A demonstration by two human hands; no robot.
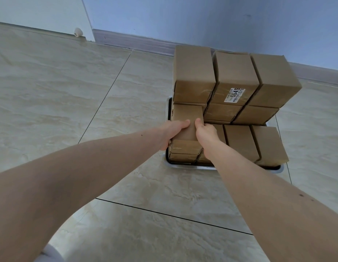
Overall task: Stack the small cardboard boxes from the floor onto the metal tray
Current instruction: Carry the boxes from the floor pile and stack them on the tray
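A metal tray (185, 166) lies on the tiled floor, packed with several small brown cardboard boxes. The back row stands tallest, and its middle box (235, 78) carries a white label reading 6649. A lower front row (240, 141) fills the near side. On the front-left stack sits one box (187, 118), held from both sides: my left hand (172, 132) grips its left edge with the thumb on top, and my right hand (206, 133) grips its right edge. The box rests on the boxes beneath it.
Beige marble-look floor tiles (88, 87) with dark grout lines surround the tray. A blue-grey wall with a skirting board (138, 41) runs behind the stack. A white door and a small doorstop (78, 32) are at the far left.
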